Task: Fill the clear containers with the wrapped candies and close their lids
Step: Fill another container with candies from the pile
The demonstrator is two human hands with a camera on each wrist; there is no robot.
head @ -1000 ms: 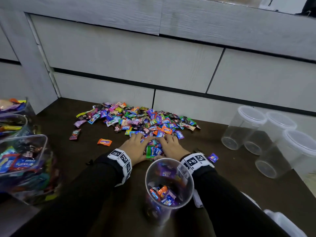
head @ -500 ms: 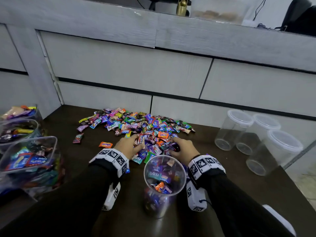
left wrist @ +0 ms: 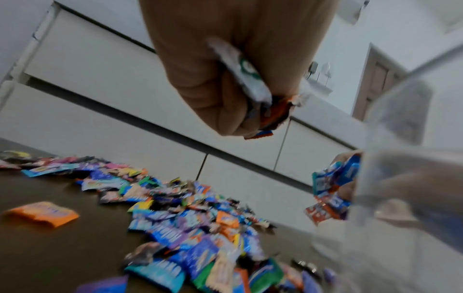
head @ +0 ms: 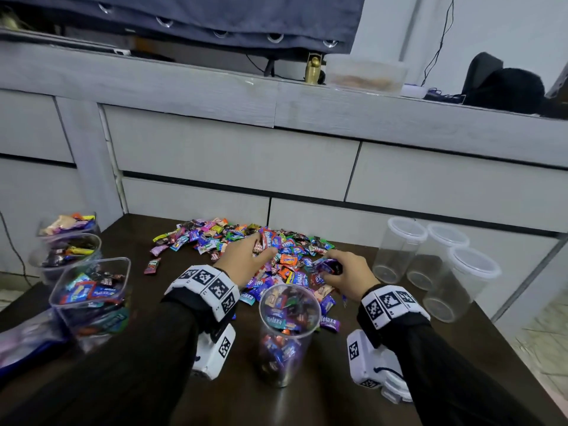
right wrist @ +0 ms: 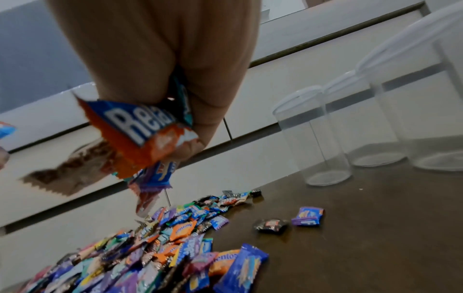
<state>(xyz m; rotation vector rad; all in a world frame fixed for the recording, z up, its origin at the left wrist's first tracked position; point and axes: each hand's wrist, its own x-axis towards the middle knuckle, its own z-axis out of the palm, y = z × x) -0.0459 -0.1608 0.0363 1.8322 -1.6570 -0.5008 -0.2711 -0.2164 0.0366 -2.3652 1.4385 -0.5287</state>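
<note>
A heap of wrapped candies [head: 246,241] lies on the dark table [head: 172,259]. An open clear round container [head: 287,330], about half full of candies, stands near the front between my wrists. My left hand [head: 247,259] is lifted over the heap and grips a fistful of candies [left wrist: 253,87]. My right hand [head: 344,272] hovers right of the heap, its fingers curled round a bunch of candies [right wrist: 140,134] with wrappers hanging out below.
Three clear containers [head: 427,265] with white lids stand at the table's right. Filled candy containers [head: 89,290] sit at the left edge. A lone candy [head: 152,265] lies left of the heap. Grey drawer fronts [head: 233,155] rise behind the table.
Both hands went from lying flat on the heap to closing on candies and lifting off the table. The head view tilted upward.
</note>
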